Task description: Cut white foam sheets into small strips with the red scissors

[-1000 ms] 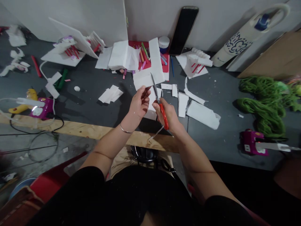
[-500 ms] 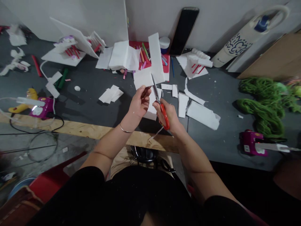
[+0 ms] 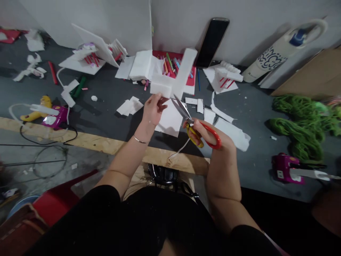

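Our L hand [image 3: 153, 110] is pinching a white foam sheet [image 3: 173, 81], a rough T shape, fingers curled narrow on its lower edge, wrist w/ a thin metal bangle [image 3: 140, 139]. Our R hand [image 3: 206, 134] is closed round the loops of a pair of scissors [image 3: 182, 110], red & yellow handles, blades [image 3: 179, 107] apart, tips just by the foam's lower edge. So the foam sits up in the air btw both hands, above the desk [image 3: 102, 90], not resting on it.

Right under the hands lies a flat foam offcut [image 3: 167, 120], w/ more foam strips [image 3: 231, 133] to the R of it and loose scraps [image 3: 129, 106] to the L. Behind the foam sheet is a red board [image 3: 186, 78] w/ oil pastels [image 3: 170, 65] on it, and a stack of foam pieces [image 3: 141, 65] beside that. A black phone [image 3: 212, 42] leans on the wall [image 3: 239, 28]. Foam models w/ red sticks stand L [image 3: 87, 62] & R [image 3: 223, 80]. Magenta glue guns sit L [image 3: 54, 117] & R [image 3: 285, 169], the R one nr a heap of green yarn [image 3: 295, 124]. A plywood strip [image 3: 106, 139] runs along the desk's near edge.
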